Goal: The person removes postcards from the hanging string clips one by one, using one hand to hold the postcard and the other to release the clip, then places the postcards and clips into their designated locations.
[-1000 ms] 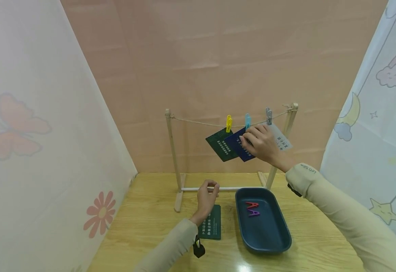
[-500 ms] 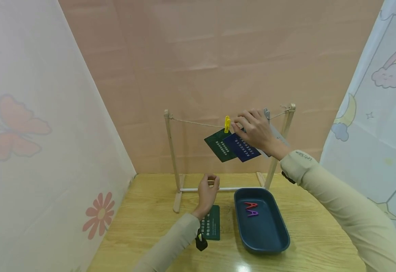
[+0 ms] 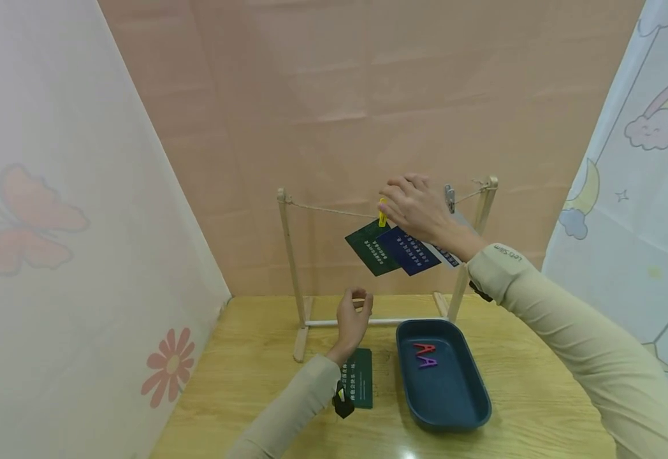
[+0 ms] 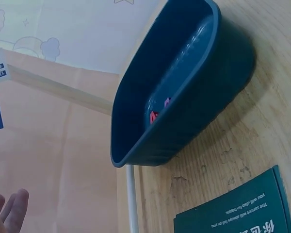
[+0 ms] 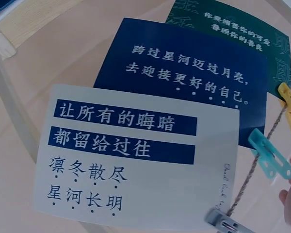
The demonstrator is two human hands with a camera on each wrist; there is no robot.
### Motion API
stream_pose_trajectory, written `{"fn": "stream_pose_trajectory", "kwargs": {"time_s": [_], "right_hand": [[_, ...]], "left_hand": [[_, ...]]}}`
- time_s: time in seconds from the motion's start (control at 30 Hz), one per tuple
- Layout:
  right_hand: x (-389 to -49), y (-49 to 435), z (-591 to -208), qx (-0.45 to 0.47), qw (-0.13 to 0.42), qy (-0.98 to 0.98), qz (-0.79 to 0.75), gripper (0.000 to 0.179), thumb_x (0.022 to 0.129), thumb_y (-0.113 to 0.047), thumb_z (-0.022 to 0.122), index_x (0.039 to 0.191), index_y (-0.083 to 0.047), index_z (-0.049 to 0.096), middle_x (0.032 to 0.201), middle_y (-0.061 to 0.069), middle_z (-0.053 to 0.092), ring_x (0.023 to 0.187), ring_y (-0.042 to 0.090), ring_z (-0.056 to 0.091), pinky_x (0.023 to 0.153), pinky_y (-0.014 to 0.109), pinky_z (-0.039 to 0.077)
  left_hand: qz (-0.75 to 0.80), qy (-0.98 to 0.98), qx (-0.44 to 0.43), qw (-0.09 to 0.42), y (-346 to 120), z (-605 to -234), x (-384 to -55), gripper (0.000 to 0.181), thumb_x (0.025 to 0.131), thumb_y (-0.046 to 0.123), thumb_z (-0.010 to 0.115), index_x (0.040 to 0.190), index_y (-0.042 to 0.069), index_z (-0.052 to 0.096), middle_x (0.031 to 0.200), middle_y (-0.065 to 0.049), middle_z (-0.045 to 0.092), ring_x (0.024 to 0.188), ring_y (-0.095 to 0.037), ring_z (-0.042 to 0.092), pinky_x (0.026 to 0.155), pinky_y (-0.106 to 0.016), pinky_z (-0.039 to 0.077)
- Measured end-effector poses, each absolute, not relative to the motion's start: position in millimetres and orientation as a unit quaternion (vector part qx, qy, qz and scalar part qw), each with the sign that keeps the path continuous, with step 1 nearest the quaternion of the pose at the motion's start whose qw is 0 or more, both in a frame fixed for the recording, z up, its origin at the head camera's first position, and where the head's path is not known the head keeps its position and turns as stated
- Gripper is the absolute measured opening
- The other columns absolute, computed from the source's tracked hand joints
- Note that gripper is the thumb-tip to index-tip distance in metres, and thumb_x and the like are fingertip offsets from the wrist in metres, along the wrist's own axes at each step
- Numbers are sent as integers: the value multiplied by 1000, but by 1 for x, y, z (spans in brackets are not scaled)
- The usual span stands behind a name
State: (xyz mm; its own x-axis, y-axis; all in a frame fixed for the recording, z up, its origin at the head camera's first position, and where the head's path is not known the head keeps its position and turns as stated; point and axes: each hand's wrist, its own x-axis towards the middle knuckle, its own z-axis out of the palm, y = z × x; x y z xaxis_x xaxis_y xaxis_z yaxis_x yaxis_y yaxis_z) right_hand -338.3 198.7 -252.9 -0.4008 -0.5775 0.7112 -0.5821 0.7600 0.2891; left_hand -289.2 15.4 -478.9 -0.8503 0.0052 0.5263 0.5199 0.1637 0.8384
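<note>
My right hand (image 3: 417, 207) is raised at the string (image 3: 334, 208), fingers loosely bent and holding nothing, fingertips overlapping the yellow clothespin (image 3: 382, 218) in the head view. In the right wrist view its fingertips lie close to the light blue clothespin (image 5: 270, 154), which the hand covers in the head view. From the string hang a dark green card (image 3: 367, 252), a navy card (image 3: 405, 252) and a white card (image 5: 136, 160) by a grey clothespin (image 3: 450, 199). Low before the frame, my left hand (image 3: 352, 322) hovers loosely curled and grips nothing, near a stack of green cards (image 3: 363, 376).
A dark blue tray (image 3: 445, 392) stands on the wooden table (image 3: 231, 382), holding a red clothespin (image 3: 424, 349) and a purple clothespin (image 3: 428, 363). Wooden posts (image 3: 292, 261) and a white bar (image 3: 380, 322) make up the drying frame. Cloth walls enclose the table.
My right hand has moved left and slightly up along the string, from the light blue clothespin to over the yellow one. The left hand has risen slightly.
</note>
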Motion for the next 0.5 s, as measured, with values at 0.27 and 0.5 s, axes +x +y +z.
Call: {"fn": "stream_pose_trajectory", "kwargs": {"time_s": [0.27,0.5], "right_hand": [[-334,194,-247,305,354,-883,-31,40,103,-35,54,125,-4,65,126,19,57,121,40,45,106,52,33],[-335,197,-249,306,366,-878,-41,35,103,-36,54,109,-5,70,116,17,61,113,39,50,101,50,38]], "left_hand": [[-638,-727,-167,194,17,-476,-293,17,100,11,60,114,0,57,107,-14,59,88,-30,68,68,-25,59],[-644,-719,-169,198,22,-470,-292,18,101,11,59,114,-1,56,108,-15,59,91,-34,67,69,-24,58]]}}
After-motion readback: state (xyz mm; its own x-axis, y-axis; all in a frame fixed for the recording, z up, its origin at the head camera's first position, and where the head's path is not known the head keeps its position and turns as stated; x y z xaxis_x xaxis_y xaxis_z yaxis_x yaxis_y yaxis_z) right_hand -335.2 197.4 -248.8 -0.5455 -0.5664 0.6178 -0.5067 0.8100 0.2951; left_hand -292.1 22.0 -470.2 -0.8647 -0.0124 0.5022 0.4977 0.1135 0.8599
